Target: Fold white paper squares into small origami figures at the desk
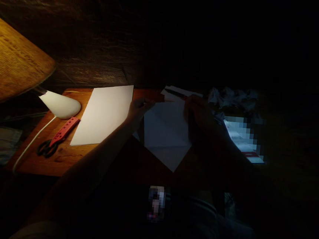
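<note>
A white sheet of paper (167,125) with crease lines is held up over the middle of the wooden table, one corner pointing down toward me. My left hand (138,109) is closed on its upper left edge, thumb and fingers pinched together. At the upper right edge my right hand (197,108) grips the same sheet; its fingers are mostly in shadow. Just behind the right hand lies a dark, slim tool (175,93) with a reddish end, its kind unclear, over more white paper (168,97). A stack of blank white paper (105,114) lies left of my left hand.
A lamp with a white base (61,105) and a tan shade (16,62) stands at the left, its white cord running off the table (68,167). Black-handled scissors (46,148) touch a red, hole-patterned piece (65,130). Crumpled paper (231,98) and a lit screen (242,141) lie right.
</note>
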The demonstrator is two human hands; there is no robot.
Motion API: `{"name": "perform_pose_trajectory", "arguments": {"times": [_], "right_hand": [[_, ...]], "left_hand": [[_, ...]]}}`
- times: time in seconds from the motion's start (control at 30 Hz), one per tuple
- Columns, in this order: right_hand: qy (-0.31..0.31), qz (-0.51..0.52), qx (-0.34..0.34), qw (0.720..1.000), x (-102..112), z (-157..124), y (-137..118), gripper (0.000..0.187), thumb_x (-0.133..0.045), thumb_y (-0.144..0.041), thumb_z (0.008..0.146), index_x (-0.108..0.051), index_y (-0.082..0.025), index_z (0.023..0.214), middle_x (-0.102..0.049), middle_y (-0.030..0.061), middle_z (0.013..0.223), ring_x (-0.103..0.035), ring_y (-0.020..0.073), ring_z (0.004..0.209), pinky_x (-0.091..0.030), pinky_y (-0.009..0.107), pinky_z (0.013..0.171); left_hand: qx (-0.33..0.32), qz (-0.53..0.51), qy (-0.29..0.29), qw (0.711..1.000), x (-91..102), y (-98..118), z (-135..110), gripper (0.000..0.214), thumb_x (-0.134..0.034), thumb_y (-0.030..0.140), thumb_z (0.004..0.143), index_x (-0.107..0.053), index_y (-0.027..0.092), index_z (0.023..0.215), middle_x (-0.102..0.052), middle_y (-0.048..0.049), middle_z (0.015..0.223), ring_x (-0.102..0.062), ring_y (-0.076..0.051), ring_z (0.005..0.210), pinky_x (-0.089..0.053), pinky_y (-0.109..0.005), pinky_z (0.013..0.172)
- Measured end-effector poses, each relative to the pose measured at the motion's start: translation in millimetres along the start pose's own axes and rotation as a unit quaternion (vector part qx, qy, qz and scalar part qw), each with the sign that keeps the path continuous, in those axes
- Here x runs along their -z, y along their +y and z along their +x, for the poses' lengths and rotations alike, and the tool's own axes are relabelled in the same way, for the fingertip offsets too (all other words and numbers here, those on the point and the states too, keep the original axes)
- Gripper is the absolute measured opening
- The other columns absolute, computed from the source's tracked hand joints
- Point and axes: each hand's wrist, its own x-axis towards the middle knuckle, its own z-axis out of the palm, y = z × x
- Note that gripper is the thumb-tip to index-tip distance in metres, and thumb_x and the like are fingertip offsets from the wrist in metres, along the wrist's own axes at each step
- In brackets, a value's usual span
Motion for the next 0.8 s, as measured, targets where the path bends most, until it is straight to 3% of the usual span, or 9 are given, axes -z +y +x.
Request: {"name": "perform_pose_trajectory", "arguments": {"times": [0.2, 0.33, 0.5, 0.63, 0.73, 0.8], "right_hand": [[-0.016, 0.017, 0.054, 0.998, -3.2, -0.1, -0.7, 0.035, -0.069, -0.050, 0.093, -0.054, -0.024, 0.076, -0.047, -0.0018, 0.073, -0.044, 0.0162, 0.071, -0.037, 0.032, 0.069], [0.005, 0.024, 0.044, 0.999, -1.5, 1.2, 1.9, 0.032, -0.068, -0.051, 0.093, -0.056, -0.025, 0.079, -0.047, -0.0009, 0.075, -0.044, 0.0173, 0.073, -0.036, 0.032, 0.069], [0.011, 0.036, 0.028, 0.999, -2.2, -0.5, -3.3, 0.031, -0.070, -0.046, 0.090, -0.055, -0.024, 0.076, -0.046, -0.0016, 0.074, -0.041, 0.0158, 0.070, -0.035, 0.031, 0.068], [0.015, 0.032, 0.014, 0.999, -6.1, -2.9, -5.4, 0.038, -0.069, -0.055, 0.091, -0.052, -0.024, 0.075, -0.045, -0.0014, 0.073, -0.040, 0.0160, 0.070, -0.035, 0.030, 0.065], [0.066, 0.008, 0.003, 0.998, -5.3, -2.1, 1.1, 0.043, -0.065, -0.060, 0.092, -0.048, -0.026, 0.075, -0.042, -0.0014, 0.071, -0.040, 0.0168, 0.069, -0.036, 0.031, 0.062], [0.108, -0.016, -0.005, 0.994, -1.4, -0.1, 8.7, 0.045, -0.061, -0.065, 0.095, -0.045, -0.027, 0.076, -0.041, -0.0010, 0.071, -0.042, 0.0180, 0.070, -0.038, 0.032, 0.062]], "left_hand": [[0.043, -0.092, 0.004, 0.995, 3.5, 5.5, -1.0, 0.041, -0.083, 0.025, 0.080, -0.047, 0.020, 0.061, -0.041, 0.0063, 0.057, -0.039, -0.007, 0.049, -0.030, -0.022, 0.050], [0.056, -0.140, 0.022, 0.988, 1.7, 8.4, -1.6, 0.044, -0.084, 0.023, 0.079, -0.045, 0.020, 0.061, -0.041, 0.0069, 0.057, -0.040, -0.006, 0.050, -0.032, -0.020, 0.052], [0.060, -0.180, 0.003, 0.982, 1.7, 6.5, -2.1, 0.043, -0.089, 0.026, 0.072, -0.047, 0.019, 0.060, -0.044, 0.0061, 0.058, -0.042, -0.007, 0.050, -0.034, -0.021, 0.051], [0.037, -0.187, -0.002, 0.982, 2.1, 3.7, -2.5, 0.048, -0.094, 0.036, 0.069, -0.049, 0.020, 0.065, -0.046, 0.0058, 0.060, -0.046, -0.008, 0.051, -0.037, -0.023, 0.051], [0.018, -0.159, -0.020, 0.987, 2.8, 1.7, -3.0, 0.050, -0.091, 0.055, 0.074, -0.054, 0.022, 0.072, -0.052, 0.0045, 0.063, -0.050, -0.011, 0.053, -0.041, -0.026, 0.053], [0.020, -0.116, -0.049, 0.992, 3.8, -0.2, -2.7, 0.050, -0.090, 0.060, 0.075, -0.057, 0.022, 0.076, -0.055, 0.0038, 0.065, -0.052, -0.012, 0.054, -0.041, -0.026, 0.053]]}}
